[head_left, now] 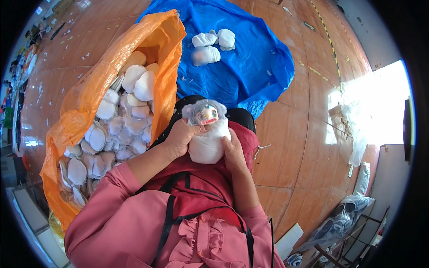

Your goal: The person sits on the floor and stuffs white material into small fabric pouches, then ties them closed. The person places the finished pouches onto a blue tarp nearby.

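Over my lap I hold a small plush doll (208,145) with a plump white body and a grey fuzzy hood with round ears around its printed face. My left hand (181,137) wraps its left side, the thumb lying across just below the face. On the other side my right hand (233,149) grips the white body, thumb in front. The fingers behind the doll are hidden. Close by on my left, an orange woven sack (67,120) gapes, full of flat oval white pieces (96,138).
Beyond my knees a blue plastic sheet (237,76) lies on the brown tiled floor (281,156), with a few white stuffed pieces (205,39) on it. At right are a clear plastic bag (353,129) and a plastic-wrapped bundle (337,219) beside a metal frame.
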Motion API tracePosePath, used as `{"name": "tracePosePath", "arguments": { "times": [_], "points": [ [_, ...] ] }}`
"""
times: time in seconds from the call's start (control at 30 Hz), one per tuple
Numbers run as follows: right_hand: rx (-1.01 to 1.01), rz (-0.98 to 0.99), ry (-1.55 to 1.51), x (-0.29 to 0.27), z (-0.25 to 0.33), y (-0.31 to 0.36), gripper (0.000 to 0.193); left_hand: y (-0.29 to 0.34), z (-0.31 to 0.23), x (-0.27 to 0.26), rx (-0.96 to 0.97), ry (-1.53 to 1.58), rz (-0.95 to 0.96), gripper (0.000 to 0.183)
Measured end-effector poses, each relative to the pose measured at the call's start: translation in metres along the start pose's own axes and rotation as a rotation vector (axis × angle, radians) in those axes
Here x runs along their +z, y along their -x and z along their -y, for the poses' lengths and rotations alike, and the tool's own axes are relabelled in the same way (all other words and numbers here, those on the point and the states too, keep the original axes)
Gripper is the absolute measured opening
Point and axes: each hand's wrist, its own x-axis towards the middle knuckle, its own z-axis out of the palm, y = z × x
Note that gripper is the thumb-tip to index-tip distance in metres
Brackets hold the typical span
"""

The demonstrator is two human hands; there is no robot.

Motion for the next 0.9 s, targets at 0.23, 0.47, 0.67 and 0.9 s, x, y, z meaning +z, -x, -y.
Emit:
{"name": "tracePosePath", "arguments": {
  "times": [0.23,0.47,0.67,0.9],
  "points": [
    [0.125,-0.064,-0.142,0.014,0.003,0.004,0.040,-0.008,-0.010,0.000,-0.008,0.033,-0.009,0.038],
    [0.067,-0.064,-0.363,-0.002,0.007,0.005,0.031,-0.025,-0.026,-0.013,-0.164,0.375,-0.115,0.043],
    [0.083,0.057,-0.167,0.020,0.019,0.016,0.015,-0.038,-0.013,-0.030,-0.161,0.507,-0.139,0.043],
    [-0.053,-0.201,-0.093,0.034,0.006,0.012,0.009,-0.029,-0.008,-0.021,0.013,0.433,-0.235,0.040]
  ]
}}
